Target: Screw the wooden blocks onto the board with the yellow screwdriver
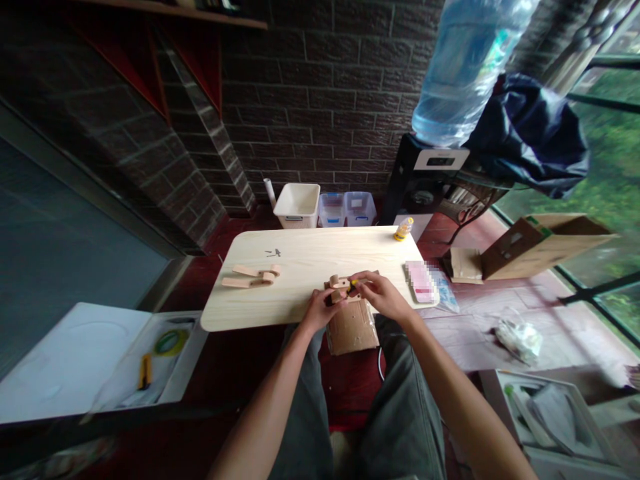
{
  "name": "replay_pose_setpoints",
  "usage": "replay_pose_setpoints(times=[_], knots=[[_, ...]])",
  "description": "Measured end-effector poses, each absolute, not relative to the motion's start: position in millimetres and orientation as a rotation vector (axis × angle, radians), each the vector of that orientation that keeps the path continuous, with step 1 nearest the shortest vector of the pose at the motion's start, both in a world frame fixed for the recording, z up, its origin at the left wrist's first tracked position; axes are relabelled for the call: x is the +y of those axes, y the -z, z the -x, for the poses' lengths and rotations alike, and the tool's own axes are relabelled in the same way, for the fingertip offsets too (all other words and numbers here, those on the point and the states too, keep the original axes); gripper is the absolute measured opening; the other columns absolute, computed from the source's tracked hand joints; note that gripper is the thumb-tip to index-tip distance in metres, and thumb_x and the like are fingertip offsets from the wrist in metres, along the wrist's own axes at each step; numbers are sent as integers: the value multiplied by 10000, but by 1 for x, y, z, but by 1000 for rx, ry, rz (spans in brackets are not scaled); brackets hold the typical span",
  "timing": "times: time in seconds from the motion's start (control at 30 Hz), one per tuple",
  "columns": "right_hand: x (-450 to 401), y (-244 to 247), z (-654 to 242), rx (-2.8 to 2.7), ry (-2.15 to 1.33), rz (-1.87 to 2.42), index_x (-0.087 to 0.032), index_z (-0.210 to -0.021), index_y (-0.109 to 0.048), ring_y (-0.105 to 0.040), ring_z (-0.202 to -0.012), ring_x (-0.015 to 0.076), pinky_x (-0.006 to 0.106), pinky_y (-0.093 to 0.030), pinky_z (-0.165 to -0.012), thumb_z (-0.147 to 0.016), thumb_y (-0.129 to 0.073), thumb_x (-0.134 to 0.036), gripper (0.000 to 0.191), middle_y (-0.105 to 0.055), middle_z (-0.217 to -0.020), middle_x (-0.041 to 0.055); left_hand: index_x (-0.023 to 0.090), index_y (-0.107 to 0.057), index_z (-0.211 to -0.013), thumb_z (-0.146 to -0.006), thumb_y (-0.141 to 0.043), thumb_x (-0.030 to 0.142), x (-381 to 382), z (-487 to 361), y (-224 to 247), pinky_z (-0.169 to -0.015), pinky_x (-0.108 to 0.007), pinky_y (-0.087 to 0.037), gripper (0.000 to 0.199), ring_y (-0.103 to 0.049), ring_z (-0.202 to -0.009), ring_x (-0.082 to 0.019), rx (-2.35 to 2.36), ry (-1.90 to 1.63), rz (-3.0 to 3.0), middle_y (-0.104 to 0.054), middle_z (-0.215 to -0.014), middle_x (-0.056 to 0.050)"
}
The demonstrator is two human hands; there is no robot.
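Observation:
At the table's front edge, my left hand [318,311] is closed on a pale wooden piece [336,295] and steadies it over a flat cardboard piece [353,328]. My right hand [381,295] pinches a small yellow-and-black screwdriver [353,285], its tip down at the wood. Another rounded wooden part [335,281] sits just behind the fingers. Two more wooden pieces with rounded ends, one farther back [245,270] and one nearer [246,283], lie on the left of the table. Small dark bits [273,253], perhaps screws, lie behind them. My fingers partly hide the work.
The light wooden table [320,250] carries a yellow-based bottle [404,229] and a pink packet [421,283] on the right. Bins [298,205] and a water dispenser [425,173] stand behind. An open white box [165,353] is at left, a cardboard box [540,247] at right.

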State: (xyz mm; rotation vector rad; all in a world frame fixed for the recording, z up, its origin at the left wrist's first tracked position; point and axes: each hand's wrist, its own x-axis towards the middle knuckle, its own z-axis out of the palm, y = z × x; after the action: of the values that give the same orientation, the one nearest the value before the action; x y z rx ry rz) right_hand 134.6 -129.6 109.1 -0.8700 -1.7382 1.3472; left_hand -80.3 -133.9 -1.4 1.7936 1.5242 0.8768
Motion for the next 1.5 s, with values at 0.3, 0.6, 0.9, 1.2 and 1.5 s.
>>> replay_pose_setpoints(times=[0.3,0.6,0.9,1.2,1.5], knots=[[-131,-106,-136,-1764,-1308,908,-168,-1197,-651,-741,-882,201,316,-577,-777,-981,-590,-472,378,-756,-968,88,237,-774,-1084,-818,-729,468,-133,80,6,-931,-348,-471,356,-658,-1017,-249,1502,-900,-1804,-769,-1060,-60],[-131,-112,-139,-1823,-1291,898,-168,-1240,-648,-738,-894,200,320,-582,-772,-990,-562,-411,359,-760,-1012,101,199,-786,-993,-783,-758,360,-137,75,-12,-878,-333,-498,266,-678,-950,-252,1492,-891,-1731,-784,-955,-67],[-131,-110,-136,-1756,-1327,900,-170,-1213,-640,-741,-830,184,313,-584,-754,-981,-583,-473,386,-761,-936,81,192,-790,-959,-757,-774,316,-140,73,-22,-831,-321,-506,237,-682,-909,-249,1499,-906,-1686,-786,-914,-62],[-130,-110,-135,-1775,-1314,864,-176,-1228,-665,-750,-889,198,339,-606,-791,-985,-565,-471,395,-751,-1045,102,183,-792,-962,-760,-769,307,-139,72,-23,-814,-320,-507,238,-681,-877,-245,1478,-908,-1693,-780,-874,-63],[-131,-111,-133,-1763,-1316,881,-171,-1219,-660,-755,-865,199,337,-612,-773,-976,-588,-485,404,-758,-991,97,197,-787,-979,-783,-759,348,-138,75,-17,-823,-311,-491,249,-684,-881,-238,1474,-903,-1738,-774,-859,-49]])
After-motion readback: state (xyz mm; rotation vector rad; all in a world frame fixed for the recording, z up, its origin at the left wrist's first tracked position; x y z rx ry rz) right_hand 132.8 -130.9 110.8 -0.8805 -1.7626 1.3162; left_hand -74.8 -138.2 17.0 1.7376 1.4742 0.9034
